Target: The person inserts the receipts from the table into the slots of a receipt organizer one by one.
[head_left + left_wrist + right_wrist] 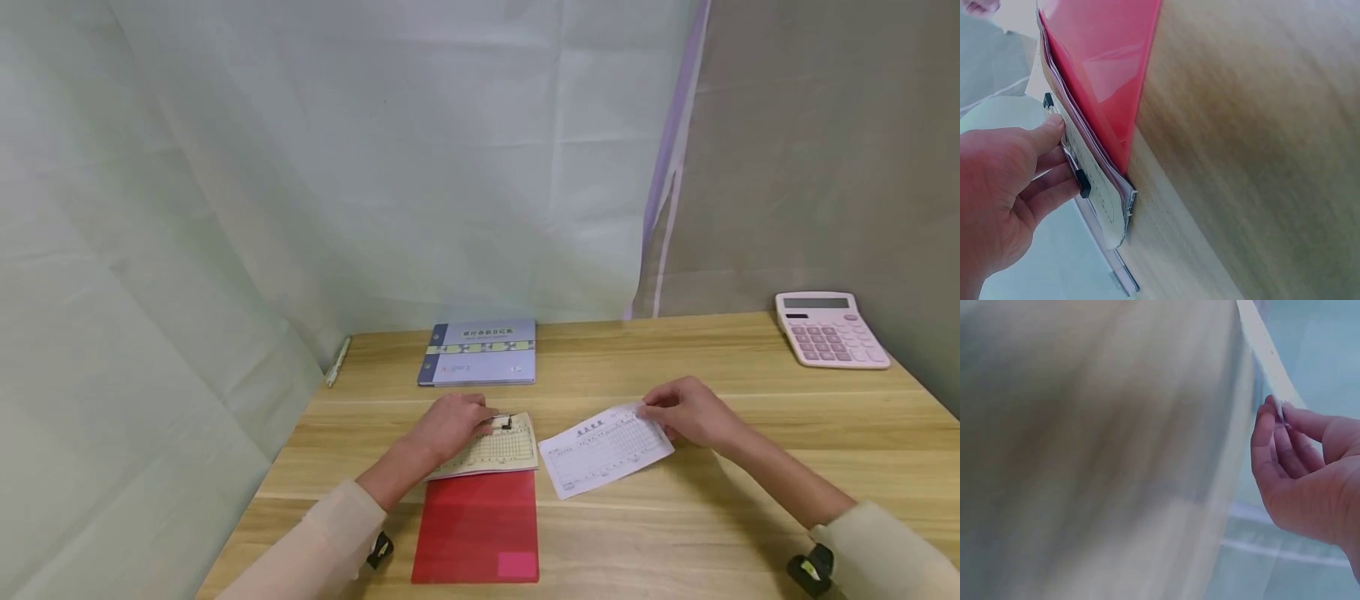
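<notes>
A red clipboard (480, 525) lies on the table, with a pad of pale yellow printed slips (498, 454) over its upper part. My left hand (450, 429) is at the top of that pad. In the left wrist view, its thumb and fingers grip the metal clip (1071, 156) with black ends. To the right, my right hand (690, 411) pinches the upper right corner of a white printed slip (607, 450) between thumb and fingers. The right wrist view shows this slip (1269, 356) nearly edge-on, held at its end.
Behind the clipboard lies a blue-purple ledger book (483, 354). A pen (338, 361) rests at the table's far left edge. At the back right sits a pink calculator (831, 329). Pale curtains (450, 167) hang along the back and left of the wooden table (615, 542).
</notes>
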Demonstrator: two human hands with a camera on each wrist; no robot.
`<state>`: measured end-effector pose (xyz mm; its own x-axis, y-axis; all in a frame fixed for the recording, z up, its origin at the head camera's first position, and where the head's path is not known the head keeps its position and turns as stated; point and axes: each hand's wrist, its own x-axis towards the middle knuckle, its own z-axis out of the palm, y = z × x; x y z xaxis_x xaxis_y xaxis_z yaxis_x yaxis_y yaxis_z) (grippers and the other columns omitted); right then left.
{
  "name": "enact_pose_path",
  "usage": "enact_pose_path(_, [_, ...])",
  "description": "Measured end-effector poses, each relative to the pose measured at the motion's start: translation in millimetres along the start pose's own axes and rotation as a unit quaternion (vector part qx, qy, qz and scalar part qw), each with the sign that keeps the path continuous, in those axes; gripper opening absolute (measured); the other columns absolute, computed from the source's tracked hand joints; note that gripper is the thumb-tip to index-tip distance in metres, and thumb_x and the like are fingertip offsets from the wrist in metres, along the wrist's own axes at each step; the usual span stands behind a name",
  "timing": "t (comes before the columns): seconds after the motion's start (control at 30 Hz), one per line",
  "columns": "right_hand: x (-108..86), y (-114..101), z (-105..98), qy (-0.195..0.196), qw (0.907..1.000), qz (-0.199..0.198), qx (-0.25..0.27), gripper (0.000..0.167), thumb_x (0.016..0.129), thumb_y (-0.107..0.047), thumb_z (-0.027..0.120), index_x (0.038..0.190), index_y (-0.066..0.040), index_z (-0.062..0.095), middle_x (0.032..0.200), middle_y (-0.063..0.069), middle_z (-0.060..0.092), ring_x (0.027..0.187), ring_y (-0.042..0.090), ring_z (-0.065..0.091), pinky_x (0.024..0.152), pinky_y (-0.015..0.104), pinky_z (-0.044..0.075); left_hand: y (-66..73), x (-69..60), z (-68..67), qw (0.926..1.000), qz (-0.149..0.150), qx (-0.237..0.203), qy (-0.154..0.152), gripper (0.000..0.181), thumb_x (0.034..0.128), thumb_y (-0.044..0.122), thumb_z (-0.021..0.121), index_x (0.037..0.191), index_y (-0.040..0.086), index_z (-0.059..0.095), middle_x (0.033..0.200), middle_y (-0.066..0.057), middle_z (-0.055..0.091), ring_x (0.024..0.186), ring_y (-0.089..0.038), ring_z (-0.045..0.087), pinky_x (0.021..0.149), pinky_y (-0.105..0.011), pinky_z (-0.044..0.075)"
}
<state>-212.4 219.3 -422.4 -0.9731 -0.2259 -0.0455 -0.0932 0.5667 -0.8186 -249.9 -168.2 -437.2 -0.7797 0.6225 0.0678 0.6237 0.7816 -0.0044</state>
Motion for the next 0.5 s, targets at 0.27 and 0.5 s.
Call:
enact_pose_path(0.27, [17.8,-41.1,13.4,-0.048,0.9968,0.002,0.063,0.017,0.101,-0.009,0.072,0.109,0.005,0.078,0.094,0.008,0.075,0.077,0.019,0.064,0.065,0.036,0.056,1.9,-1.8,0.2,0.9999,0.003,0.012,-0.002,0.030,0.1000,0.029,0.076,0.127,0.017,0.080,0.105,0.001,0.073,0.086,-0.013,0.065,0.083,-0.030,0.059])
enact_pose_path(0.5, [19.8,-67.4,0.2,-0.053,0.9974,-0.011,0.048,0.020,0.102,-0.014,0.072,0.113,0.002,0.076,0.098,0.008,0.073,0.079,0.021,0.060,0.062,0.030,0.049,2.7,-2.1,-1.4,0.9999,-0.003,0.013,-0.004,0.030,0.0994,0.028,0.078,0.127,0.017,0.080,0.107,0.000,0.073,0.088,-0.014,0.066,0.085,-0.030,0.059])
